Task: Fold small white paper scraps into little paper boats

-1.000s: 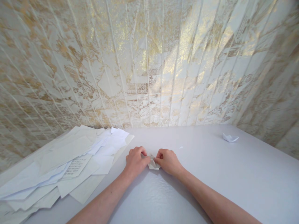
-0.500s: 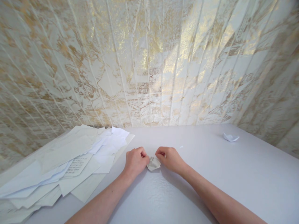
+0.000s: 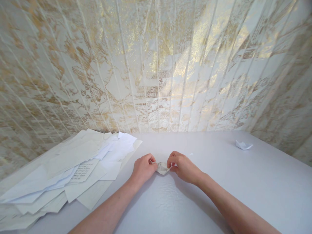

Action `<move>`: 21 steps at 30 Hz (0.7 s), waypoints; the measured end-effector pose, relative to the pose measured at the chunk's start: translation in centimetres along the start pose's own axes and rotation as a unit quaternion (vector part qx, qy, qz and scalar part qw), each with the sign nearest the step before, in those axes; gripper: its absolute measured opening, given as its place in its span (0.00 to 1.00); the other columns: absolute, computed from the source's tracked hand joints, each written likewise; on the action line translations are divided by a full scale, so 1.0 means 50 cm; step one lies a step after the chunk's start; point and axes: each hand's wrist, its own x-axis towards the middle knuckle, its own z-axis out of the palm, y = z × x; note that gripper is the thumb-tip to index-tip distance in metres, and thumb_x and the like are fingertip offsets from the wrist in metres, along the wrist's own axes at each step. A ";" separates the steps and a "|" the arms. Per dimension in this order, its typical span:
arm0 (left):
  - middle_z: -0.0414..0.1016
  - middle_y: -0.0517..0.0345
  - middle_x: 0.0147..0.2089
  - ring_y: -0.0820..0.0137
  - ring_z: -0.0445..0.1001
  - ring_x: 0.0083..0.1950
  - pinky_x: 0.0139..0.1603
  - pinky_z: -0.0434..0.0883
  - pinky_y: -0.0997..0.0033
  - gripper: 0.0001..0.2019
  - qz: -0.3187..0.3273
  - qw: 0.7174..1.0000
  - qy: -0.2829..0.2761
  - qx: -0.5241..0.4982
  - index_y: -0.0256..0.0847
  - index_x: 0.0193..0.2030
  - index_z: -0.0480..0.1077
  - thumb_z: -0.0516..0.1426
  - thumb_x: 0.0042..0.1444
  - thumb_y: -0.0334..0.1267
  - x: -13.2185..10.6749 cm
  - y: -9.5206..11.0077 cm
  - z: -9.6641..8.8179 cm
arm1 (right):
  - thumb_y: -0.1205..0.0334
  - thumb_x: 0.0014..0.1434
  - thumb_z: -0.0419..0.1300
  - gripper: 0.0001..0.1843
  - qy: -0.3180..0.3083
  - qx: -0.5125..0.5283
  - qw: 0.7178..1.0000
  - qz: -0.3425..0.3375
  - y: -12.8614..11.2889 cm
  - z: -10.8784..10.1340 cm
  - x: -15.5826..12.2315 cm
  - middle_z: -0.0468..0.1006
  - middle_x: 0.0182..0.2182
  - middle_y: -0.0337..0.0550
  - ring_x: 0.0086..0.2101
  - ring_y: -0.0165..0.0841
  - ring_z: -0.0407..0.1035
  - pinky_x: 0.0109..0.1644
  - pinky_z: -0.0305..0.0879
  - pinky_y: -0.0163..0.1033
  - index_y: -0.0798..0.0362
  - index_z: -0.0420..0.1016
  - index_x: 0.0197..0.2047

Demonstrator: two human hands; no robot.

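Both my hands rest on a white table (image 3: 170,208), pinching a small folded piece of white paper (image 3: 162,168) between them. My left hand (image 3: 143,168) grips its left end with curled fingers. My right hand (image 3: 183,167) grips its right end, fingers closed too. The paper is stretched between the two hands, just above the tabletop.
A loose pile of white paper sheets (image 3: 68,169) covers the table's left side. A small folded paper boat (image 3: 243,145) sits at the far right. A gold and white patterned wall (image 3: 156,65) rises right behind the table.
My hands have moved slightly apart and pulled the folded paper wider between them. The view shifted a little to the left.
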 end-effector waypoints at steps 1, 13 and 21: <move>0.66 0.67 0.18 0.74 0.64 0.23 0.23 0.55 0.78 0.03 -0.002 1.000 -0.001 0.003 0.42 0.21 0.65 0.53 0.40 0.31 0.001 -0.001 -0.001 | 0.81 0.44 0.54 0.13 0.004 -0.004 1.000 -0.002 0.004 0.001 0.001 0.70 0.31 0.40 0.29 0.27 0.66 0.32 0.57 0.30 0.54 0.72 0.26; 0.64 0.65 0.17 0.71 0.65 0.24 0.26 0.55 0.75 0.08 0.010 0.997 -0.017 0.070 0.41 0.15 0.64 0.54 0.42 0.37 -0.002 0.009 -0.009 | 0.78 0.48 0.53 0.12 0.012 -0.075 0.992 -0.103 0.006 -0.004 0.002 0.74 0.25 0.40 0.28 0.29 0.66 0.40 0.53 0.36 0.53 0.73 0.27; 0.70 0.63 0.21 0.71 0.67 0.27 0.27 0.56 0.75 0.05 0.020 0.997 -0.031 0.074 0.43 0.23 0.71 0.53 0.42 0.34 -0.006 0.015 -0.009 | 0.79 0.48 0.52 0.13 0.018 -0.104 0.983 -0.149 0.009 -0.009 0.004 0.73 0.22 0.39 0.27 0.28 0.64 0.41 0.51 0.37 0.55 0.71 0.22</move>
